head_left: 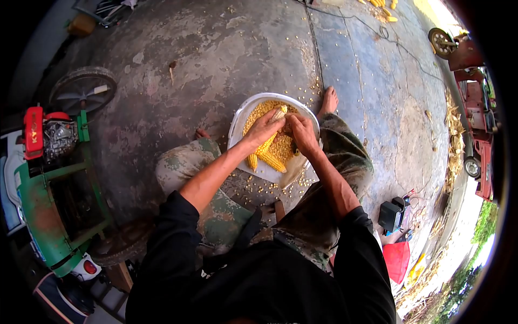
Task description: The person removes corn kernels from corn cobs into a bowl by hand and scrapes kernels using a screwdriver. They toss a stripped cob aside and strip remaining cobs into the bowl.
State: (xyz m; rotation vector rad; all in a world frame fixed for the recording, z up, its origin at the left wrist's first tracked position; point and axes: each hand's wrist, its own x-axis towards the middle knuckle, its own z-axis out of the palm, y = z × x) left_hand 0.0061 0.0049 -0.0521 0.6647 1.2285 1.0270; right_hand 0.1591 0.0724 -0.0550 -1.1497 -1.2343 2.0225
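Between my knees stands a white tub (236, 128) with loose yellow kernels (281, 146) inside. My left hand (264, 128) is wrapped round a partly stripped corn cob (279, 113) above the tub. Against the cob's right side, my right hand (303, 133) has its fingers curled; whether they pinch kernels is too small to tell. Below my left hand, whole yellow cobs (273, 161) lie on the kernels. A small dark object sits by the heel of my right hand, partly hidden.
Scattered kernels dot the concrete floor (205, 70). At the left stands a green machine (43, 216) with a red engine (33, 132) and wheels. A black box (389, 216) and a red item (396, 261) are at the right. More cobs (377, 3) lie at the top.
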